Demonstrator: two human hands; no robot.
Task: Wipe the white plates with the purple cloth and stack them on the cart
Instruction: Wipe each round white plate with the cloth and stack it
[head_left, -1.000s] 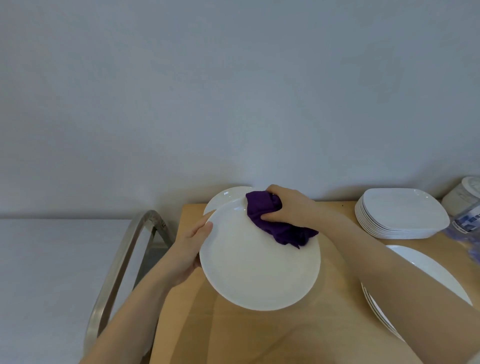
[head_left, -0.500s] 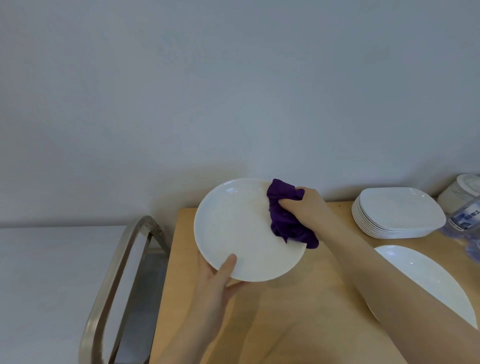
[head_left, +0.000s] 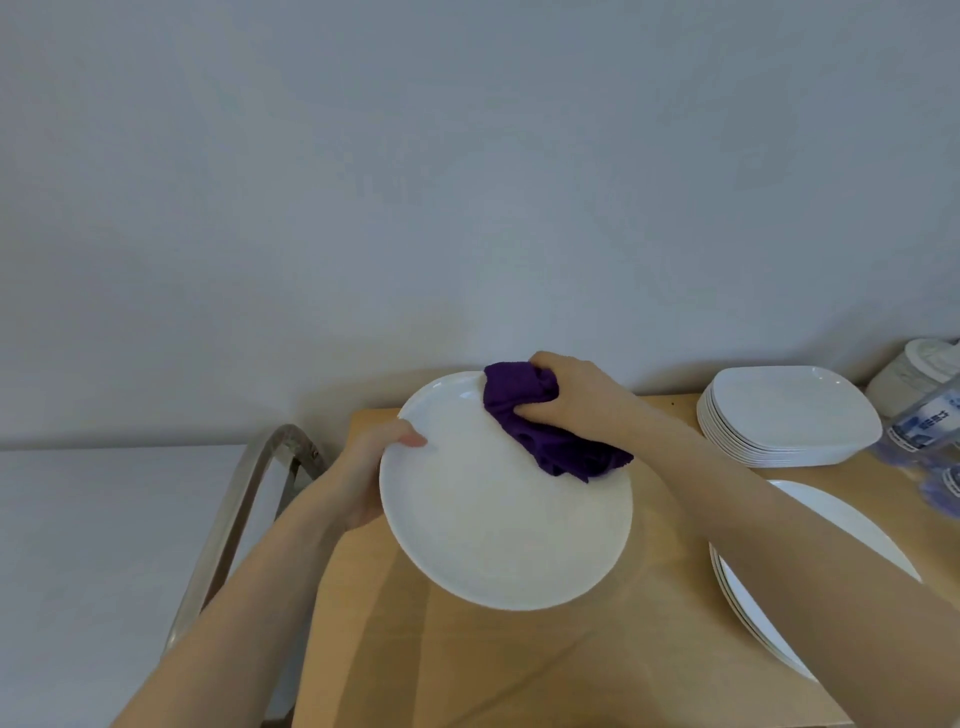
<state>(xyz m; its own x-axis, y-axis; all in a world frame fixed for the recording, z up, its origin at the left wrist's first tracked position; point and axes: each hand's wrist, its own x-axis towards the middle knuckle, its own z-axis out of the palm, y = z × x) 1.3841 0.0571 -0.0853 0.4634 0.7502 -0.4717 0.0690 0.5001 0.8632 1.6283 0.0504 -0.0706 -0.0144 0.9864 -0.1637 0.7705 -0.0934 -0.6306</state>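
Round white plate (head_left: 498, 519), glossy and unmarked, held tilted above the wooden cart top (head_left: 519, 665), face turned toward the camera. Gripped at its left rim by the left hand (head_left: 358, 483): thumb over the front edge, fingers hidden behind. Bunched purple cloth (head_left: 540, 421), deep violet and creased, pressed against the plate's upper right face and trailing down toward the right rim. Clutched in the right hand (head_left: 576, 400), fingers curled round the wad.

On the cart to the right: a stack of round white plates (head_left: 810, 561), partly hidden under the right forearm. Farther back by the wall, a stack of squarish white plates (head_left: 789, 415) with rounded corners. At the right edge, a clear plastic bottle (head_left: 930, 421) with a blue label, blurred, and a white lidded container (head_left: 914, 369) behind it. Left of the cart top, a curved metal handle (head_left: 234, 519).
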